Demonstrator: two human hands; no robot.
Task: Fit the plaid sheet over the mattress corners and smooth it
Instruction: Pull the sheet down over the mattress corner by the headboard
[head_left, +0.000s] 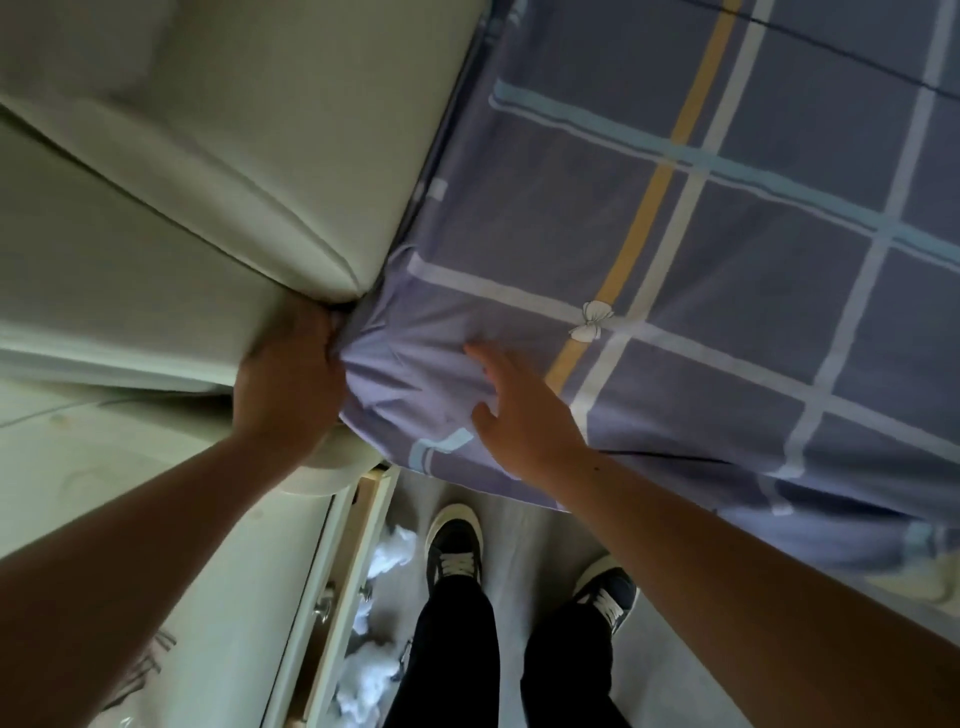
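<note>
The plaid sheet (701, 249) is purple-blue with white, pale blue and yellow stripes and a small white bow print. It covers the mattress top and wraps down over the near corner. My left hand (288, 379) is pushed in at that corner, where the sheet meets the padded headboard; its fingertips are hidden in the gap and seem to pinch the sheet edge. My right hand (511, 410) lies flat on the sheet just right of the corner, fingers spread, over a few soft wrinkles.
A cream padded headboard (182, 171) fills the upper left. Below it stands a pale bedside cabinet (156, 519) with an open drawer (358, 587) holding white crumpled material. My two feet in dark sneakers stand on the grey floor (524, 525) between cabinet and bed.
</note>
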